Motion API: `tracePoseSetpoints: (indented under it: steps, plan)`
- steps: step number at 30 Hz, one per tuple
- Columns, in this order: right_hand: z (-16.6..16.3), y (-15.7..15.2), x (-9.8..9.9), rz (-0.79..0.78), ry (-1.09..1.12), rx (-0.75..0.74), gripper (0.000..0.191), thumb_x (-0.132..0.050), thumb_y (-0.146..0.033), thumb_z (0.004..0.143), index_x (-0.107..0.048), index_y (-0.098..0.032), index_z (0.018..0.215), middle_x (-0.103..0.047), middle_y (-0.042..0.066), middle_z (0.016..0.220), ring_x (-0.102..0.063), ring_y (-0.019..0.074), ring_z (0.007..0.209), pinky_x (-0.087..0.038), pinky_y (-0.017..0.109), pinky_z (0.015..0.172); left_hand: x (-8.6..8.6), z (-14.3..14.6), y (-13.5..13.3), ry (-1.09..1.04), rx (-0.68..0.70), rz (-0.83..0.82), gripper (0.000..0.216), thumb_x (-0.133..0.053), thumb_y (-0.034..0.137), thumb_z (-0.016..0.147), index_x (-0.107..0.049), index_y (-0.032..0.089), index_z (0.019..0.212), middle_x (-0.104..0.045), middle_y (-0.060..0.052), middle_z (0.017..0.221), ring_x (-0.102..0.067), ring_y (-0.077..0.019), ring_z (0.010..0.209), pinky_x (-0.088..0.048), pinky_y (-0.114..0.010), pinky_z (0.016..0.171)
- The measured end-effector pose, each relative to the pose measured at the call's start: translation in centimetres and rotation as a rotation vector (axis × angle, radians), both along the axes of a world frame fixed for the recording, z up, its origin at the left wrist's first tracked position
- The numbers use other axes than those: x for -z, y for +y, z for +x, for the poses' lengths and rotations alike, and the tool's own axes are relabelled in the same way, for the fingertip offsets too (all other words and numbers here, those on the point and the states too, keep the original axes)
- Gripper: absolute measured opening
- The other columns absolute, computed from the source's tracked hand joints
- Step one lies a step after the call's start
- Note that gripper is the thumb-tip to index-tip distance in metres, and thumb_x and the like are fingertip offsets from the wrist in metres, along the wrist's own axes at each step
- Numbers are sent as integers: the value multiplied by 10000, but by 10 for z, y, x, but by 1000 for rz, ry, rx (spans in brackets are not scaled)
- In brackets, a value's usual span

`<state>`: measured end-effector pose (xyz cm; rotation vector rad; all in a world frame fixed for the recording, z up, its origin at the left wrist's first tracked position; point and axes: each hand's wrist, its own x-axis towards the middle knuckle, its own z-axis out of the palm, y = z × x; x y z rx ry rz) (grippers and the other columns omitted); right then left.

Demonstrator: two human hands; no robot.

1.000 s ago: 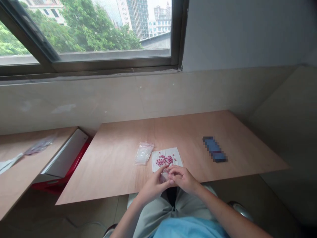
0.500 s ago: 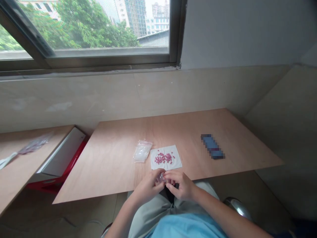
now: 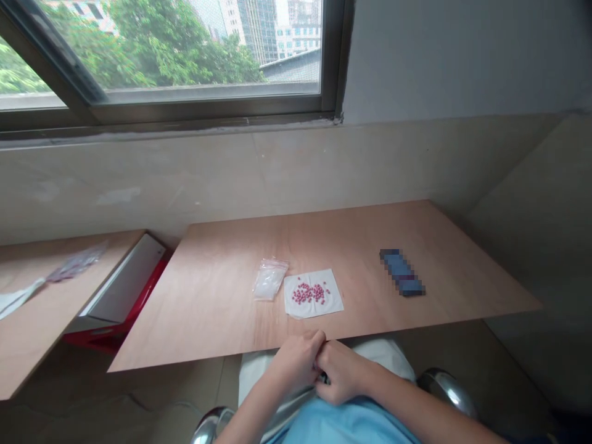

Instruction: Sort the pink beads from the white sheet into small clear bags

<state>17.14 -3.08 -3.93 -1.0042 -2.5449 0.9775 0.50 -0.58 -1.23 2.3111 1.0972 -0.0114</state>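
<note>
Both my hands meet just off the near table edge, above my lap. My left hand (image 3: 300, 359) is closed, fingers curled against the right. My right hand (image 3: 345, 369) is closed too, its knuckles up. A small clear plastic bag showed between them a moment before; the fingers now hide nearly all of it. Beyond the hands, a white tissue (image 3: 296, 310) lies flat on the table. Many small pink beads (image 3: 309, 294) are scattered on it. Left of the tissue, touching or nearly so, lies a stack of clear zip bags (image 3: 269, 280).
A blurred-out dark blue phone-like object (image 3: 402, 272) lies on the right of the wooden table (image 3: 208, 296). At left, a second table (image 3: 32, 345) holds a crumpled plastic bag (image 3: 78, 262). A red stool-like thing (image 3: 143, 293) stands in the gap. A window is ahead.
My hands have drawn back toward my body and closed together, hiding the clear plastic bag that was visible between the fingers. The view has shifted slightly; beads and tissue stay put.
</note>
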Motion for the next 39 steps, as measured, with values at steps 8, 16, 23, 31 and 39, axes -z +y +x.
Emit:
tracePoseSetpoints:
  steps: [8, 16, 23, 31, 39]
  plan:
    - [0, 4, 4, 118, 94, 76, 82, -633, -189, 700, -631, -195, 781, -709, 77, 795, -641, 246, 733, -454, 298, 622, -1, 6, 4, -18, -21, 189, 197, -621, 118, 727, -540, 193, 890, -636, -97, 940, -571, -275, 913, -413, -403, 857]
    - [6, 13, -15, 123, 328, 105, 447, -559, -122, 835, -582, -215, 1272, -674, 106, 1201, -633, 259, 1113, -523, 366, 938, -3, -24, 23, -128, -168, 164, 184, -567, 122, 766, -521, 206, 923, -617, -49, 889, -573, -223, 839, -409, -313, 720]
    - [31, 55, 4, 115, 304, 477, 268, -517, -142, 925, -639, -215, 1153, -702, 53, 1033, -641, 147, 713, -517, 268, 704, -1, -35, 46, -293, -461, 178, 113, -510, 157, 828, -505, 206, 930, -582, -3, 837, -561, -162, 741, -409, -275, 686]
    - [41, 84, 32, 133, 148, 577, 145, -589, -96, 852, -664, -183, 940, -672, 48, 935, -611, 170, 798, -474, 272, 758, -2, -28, 57, -313, -478, 170, 100, -548, 161, 823, -549, 200, 915, -633, -25, 849, -594, -175, 766, -420, -287, 708]
    - [43, 81, 36, 137, 126, 510, 257, -556, -47, 882, -697, -182, 1049, -660, 70, 1031, -623, 177, 899, -476, 290, 848, 6, -26, 54, -239, -441, 194, 85, -553, 196, 855, -544, 210, 938, -624, -18, 843, -591, -174, 756, -404, -274, 684]
